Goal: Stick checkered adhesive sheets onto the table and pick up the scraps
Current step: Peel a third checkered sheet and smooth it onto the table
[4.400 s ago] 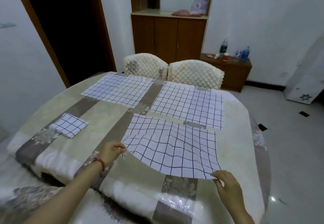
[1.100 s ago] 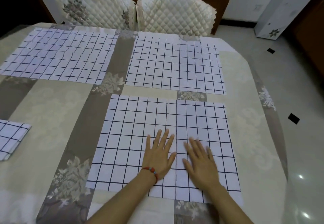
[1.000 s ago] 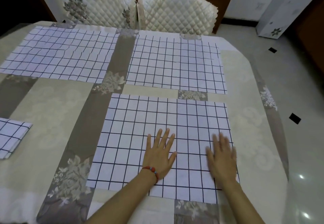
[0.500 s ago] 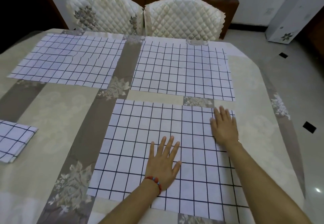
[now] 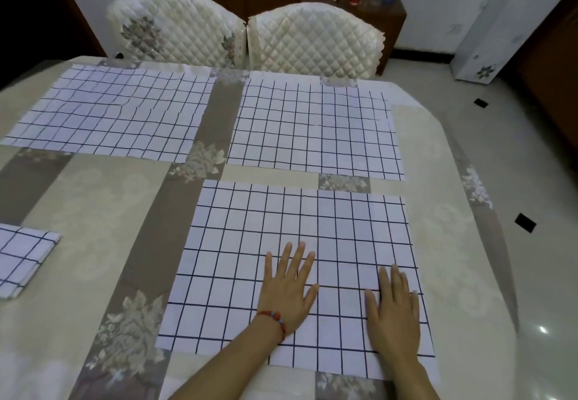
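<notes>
The nearest checkered sheet lies flat on the worktop. Both hands, left hand and right hand, are pressed on it with fingers straight. Firm outward strokes toward the edges should be used, so that bubbles are driven out.

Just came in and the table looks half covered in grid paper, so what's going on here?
A person is sticking checkered sheets onto the table. Both the left hand and the right hand lie flat, fingers straight, on the nearest sheet, pressing its near right part down. Two more sheets, the far left sheet and the far right sheet, already lie flat near the two chairs. A folded checkered piece sits untouched at the left edge.
</notes>
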The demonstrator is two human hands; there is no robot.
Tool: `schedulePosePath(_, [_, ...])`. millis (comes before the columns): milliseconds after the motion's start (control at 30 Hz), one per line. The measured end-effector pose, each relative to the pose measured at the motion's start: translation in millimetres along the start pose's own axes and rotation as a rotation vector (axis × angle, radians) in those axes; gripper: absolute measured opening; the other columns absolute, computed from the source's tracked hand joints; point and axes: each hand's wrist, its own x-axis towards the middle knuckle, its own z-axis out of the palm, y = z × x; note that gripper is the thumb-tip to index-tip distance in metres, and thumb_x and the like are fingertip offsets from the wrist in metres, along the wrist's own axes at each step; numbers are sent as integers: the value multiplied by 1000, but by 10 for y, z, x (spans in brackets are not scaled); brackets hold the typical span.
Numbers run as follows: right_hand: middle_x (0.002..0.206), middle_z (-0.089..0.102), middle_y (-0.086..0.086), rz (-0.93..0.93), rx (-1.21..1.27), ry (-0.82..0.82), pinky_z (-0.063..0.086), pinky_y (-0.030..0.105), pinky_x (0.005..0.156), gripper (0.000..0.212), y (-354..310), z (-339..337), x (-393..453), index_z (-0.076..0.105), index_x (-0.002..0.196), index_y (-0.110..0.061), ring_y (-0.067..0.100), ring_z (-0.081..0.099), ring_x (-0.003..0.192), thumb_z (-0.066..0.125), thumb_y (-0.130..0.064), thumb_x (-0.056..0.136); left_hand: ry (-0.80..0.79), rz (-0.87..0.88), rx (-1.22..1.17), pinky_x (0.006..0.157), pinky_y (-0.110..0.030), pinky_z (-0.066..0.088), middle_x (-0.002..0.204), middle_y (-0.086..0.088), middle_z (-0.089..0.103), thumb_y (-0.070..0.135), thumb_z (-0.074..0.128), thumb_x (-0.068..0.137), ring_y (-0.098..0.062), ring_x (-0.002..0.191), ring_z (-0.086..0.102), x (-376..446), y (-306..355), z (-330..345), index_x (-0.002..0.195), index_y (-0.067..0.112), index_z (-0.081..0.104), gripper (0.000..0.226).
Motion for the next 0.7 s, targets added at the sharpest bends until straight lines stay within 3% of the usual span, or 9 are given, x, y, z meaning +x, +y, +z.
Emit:
schedulePosePath(133, [148, 35, 11, 120, 174, 136, 15, 41, 115, 75, -52, -204, 12, 43, 134, -10, 26, 27, 139, 16, -53, 80, 9, 19, -12, 111, -49, 3, 156, 2, -18, 54, 10, 93, -18, 144, -16, 7, -1, -12, 146, 24, 10, 61])
schedulePosePath(233, [139, 45, 18, 197, 203, 143, 30, 47, 105, 49, 16, -272, 29, 50, 126, -6, 34, 38, 129, 42, -35, 87, 38, -31, -109, 113, -41, -2, 156, 5, -3, 51, 13, 94, -17, 145, -2, -20, -105, -150, 145, 28, 17, 56])
schedulePosePath(300, [128, 51, 19, 233, 144, 149, 36, 48, 96, 34, 84, -306, 50, 54, 119, -6, 36, 44, 118, 53, -21, 88, 125, -204, -276, 116, -39, 3, 154, 2, 16, 45, 28, 92, -24, 143, 19, -1, -289, -339, 140, 22, 34, 53])
schedulePosePath(367, [124, 50, 20, 291, 125, 157, 36, 47, 94, 34, 133, -347, 65, 54, 119, -5, 37, 43, 114, 56, -17, 87, 191, -431, -382, 115, -45, 18, 150, -11, 31, 35, 44, 89, -31, 139, 29, -6, -578, -510, 133, 12, 44, 50])
schedulePosePath(500, [123, 47, 24, 413, 183, 158, 36, 47, 94, 37, 121, -391, 120, 53, 122, -1, 39, 40, 115, 57, -16, 88, 139, -840, -397, 100, -52, 37, 131, -27, 44, 20, 57, 86, -42, 122, 41, -77, -1116, -737, 125, 1, 45, 45])
schedulePosePath(700, [119, 51, 31, 568, 316, 130, 41, 50, 90, 38, 71, -397, 200, 53, 119, 7, 45, 50, 109, 58, -12, 87, 11, -964, -451, 91, -49, 42, 121, -32, 47, 13, 57, 86, -44, 113, 46, -126, -1250, -899, 113, -9, 52, 35])
